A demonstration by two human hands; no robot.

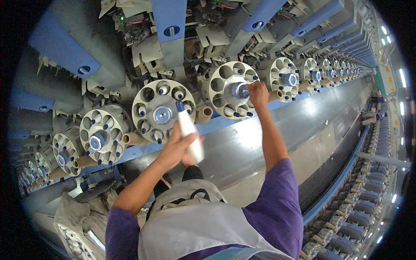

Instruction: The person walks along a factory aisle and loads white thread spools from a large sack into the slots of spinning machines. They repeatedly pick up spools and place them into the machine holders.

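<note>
My left hand [177, 145] is wrapped round a white yarn bobbin [190, 132] with a blue tip, held upright and slightly blurred in front of a round bobbin magazine [139, 96]. Farther right, my right hand [259, 94] is at the blue hub [239, 90] of a second round magazine [215, 80]. Its fingers are pinched together, and whatever they hold is too fine to make out. Several blue-tipped bobbins sit in the pockets of both magazines.
More round magazines [100, 117] line the machine on both sides. Brown paper tubes [204, 114] jut out between them. Blue machine panels [169, 21] rise behind. A sack of white bobbins [71, 234] stands at lower left. Another machine row [359, 208] runs along the right.
</note>
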